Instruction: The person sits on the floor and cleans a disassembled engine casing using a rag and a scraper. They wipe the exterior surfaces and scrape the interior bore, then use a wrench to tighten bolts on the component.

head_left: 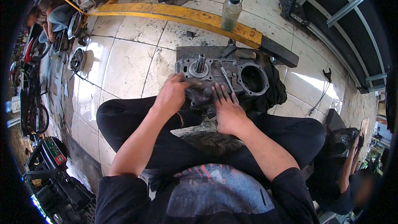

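Note:
A grimy metal gear housing (pixel 224 91) lies before my crossed legs, with a bearing and upright shaft (pixel 199 68) on its left and a large round opening (pixel 253 79) on its right. My left hand (pixel 170 95) is closed at the housing's left edge, below the shaft, on something blurred that I cannot make out. My right hand (pixel 227 114) rests on the housing's middle, fingers spread and darkened with grime. A thin silver tool (pixel 226 76) lies across the casting just above those fingers.
A yellow beam (pixel 161 11) crosses behind the housing, bearing a bottle (pixel 231 14). A co-worker (pixel 56 20) sits at upper left, another (pixel 340 191) at lower right. A cabled part (pixel 326 74) lies right, a round part (pixel 78 60) left. Machinery (pixel 54 182) stands lower left.

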`<state>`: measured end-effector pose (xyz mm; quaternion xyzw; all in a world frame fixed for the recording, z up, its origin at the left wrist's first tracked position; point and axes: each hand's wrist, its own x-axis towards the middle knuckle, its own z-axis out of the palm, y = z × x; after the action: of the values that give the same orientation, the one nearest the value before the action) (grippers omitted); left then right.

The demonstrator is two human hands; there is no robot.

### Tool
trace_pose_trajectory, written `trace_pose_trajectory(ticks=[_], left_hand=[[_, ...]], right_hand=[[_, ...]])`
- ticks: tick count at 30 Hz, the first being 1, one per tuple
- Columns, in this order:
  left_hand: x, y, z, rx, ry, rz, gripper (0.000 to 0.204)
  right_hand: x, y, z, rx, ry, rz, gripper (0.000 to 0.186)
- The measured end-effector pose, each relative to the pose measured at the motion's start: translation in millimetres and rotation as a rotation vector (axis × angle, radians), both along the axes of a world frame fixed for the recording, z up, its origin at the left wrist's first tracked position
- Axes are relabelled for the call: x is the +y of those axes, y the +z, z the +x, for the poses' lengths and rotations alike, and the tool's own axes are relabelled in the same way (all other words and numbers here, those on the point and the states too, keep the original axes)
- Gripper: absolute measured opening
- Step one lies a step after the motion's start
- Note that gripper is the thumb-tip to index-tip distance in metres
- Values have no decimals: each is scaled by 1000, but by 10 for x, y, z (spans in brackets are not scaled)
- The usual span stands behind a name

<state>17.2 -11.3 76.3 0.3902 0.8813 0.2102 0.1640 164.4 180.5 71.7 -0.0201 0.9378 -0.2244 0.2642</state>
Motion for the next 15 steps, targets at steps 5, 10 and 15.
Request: trace_pose_trajectory(ticks=[5, 10, 15], left_hand=[[150, -105, 28, 69, -4, -2, 31], [-79, -100, -48, 27, -20, 1, 40], [50, -188, -1, 40, 27, -2, 39]], right_hand=[[-7, -111, -51, 44, -23, -17, 107], [-56, -164, 27, 56, -62, -35, 110], [-43, 55, -79, -41, -69, -57, 111]])
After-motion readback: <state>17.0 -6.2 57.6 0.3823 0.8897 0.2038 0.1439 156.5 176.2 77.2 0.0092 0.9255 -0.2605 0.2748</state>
